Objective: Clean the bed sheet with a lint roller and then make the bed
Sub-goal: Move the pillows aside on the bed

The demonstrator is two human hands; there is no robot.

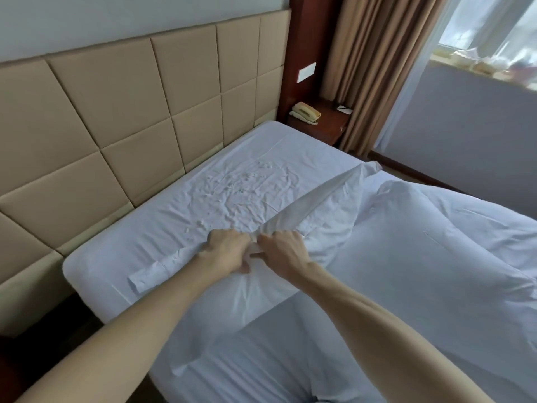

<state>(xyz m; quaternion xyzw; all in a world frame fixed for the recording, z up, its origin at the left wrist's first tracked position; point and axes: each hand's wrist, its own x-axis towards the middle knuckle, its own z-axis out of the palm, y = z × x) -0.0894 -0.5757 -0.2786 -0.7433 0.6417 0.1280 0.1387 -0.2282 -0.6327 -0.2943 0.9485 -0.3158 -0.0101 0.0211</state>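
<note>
1. Two small things sit on the dark wooden nightstand (328, 119) at the far corner of the bed: a beige telephone (305, 112) and a white slip of paper (345, 108). A white switch plate (307, 71) is on the wood panel above them.
2. Padded tan headboard (116, 112) runs along the head of the bed. Off to the right, a brown curtain (377, 68) and a sheer curtain (421, 82) hang by the window (494, 33).
3. What's in the way: the puffy white duvet (436, 242) is piled over the right and near part of the bed, so the sheet is covered there.
4. The white bed sheet (232, 181) lies bare up by the headboard, pretty wrinkled in the middle, starting just past the knuckles.
5. Left hand (226, 248) has its fingers curled tight on the bunched top edge of the duvet. Right hand (286, 251) is just beside it, nearly touching, fingers curled on the same edge. The fingertips are mostly buried in fabric.
6. From the fists that edge runs as a raised fold toward the far side of the bed, and a flat strip of it lies on the sheet left of the left hand.
</note>
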